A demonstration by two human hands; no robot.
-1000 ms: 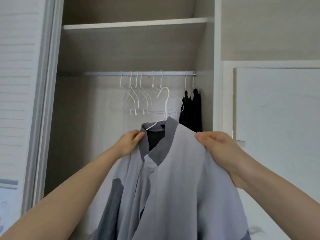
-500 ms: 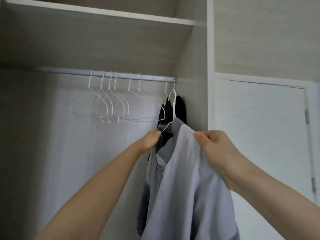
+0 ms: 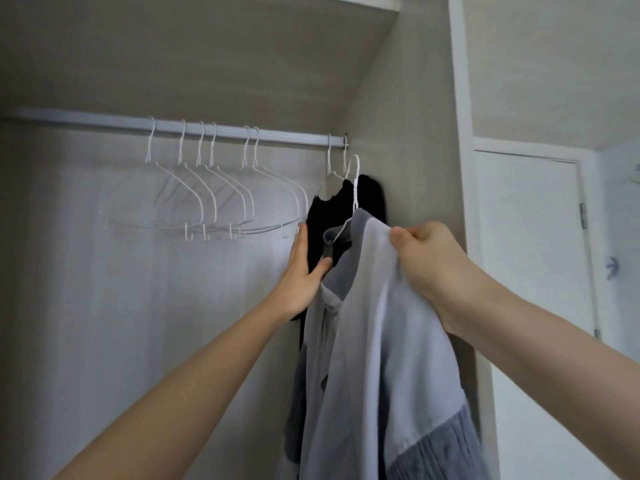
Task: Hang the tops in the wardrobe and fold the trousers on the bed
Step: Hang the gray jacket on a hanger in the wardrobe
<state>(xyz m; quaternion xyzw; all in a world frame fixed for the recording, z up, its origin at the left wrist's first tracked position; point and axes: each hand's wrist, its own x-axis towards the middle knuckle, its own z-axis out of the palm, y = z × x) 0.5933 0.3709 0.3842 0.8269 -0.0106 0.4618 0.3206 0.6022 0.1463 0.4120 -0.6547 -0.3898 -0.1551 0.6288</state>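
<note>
- From the head camera, both bare arms reach up and forward into the open wardrobe.
- The left hand is raised with its fingers straight and pointing up, flat against the black garment that hangs at the right end of the rail; its thumb touches the dark grey collar of the grey top. It grips nothing.
- The right hand is curled tight, pinching a bunch of the grey top's shoulder cloth between thumb and fingers and holding it up.
- The grey top is on a white wire hanger; the hook stands just below and in front of the rail's right end, not over it, and overlaps the black garment.
- The top hangs down between the two arms, pale grey with darker ribbed panels lower down.
- Inside the wardrobe, a row of empty white hangers hangs from the rail left of the black garment.
- A shelf runs above the rail.
- Right of the wardrobe is a white door.
</note>
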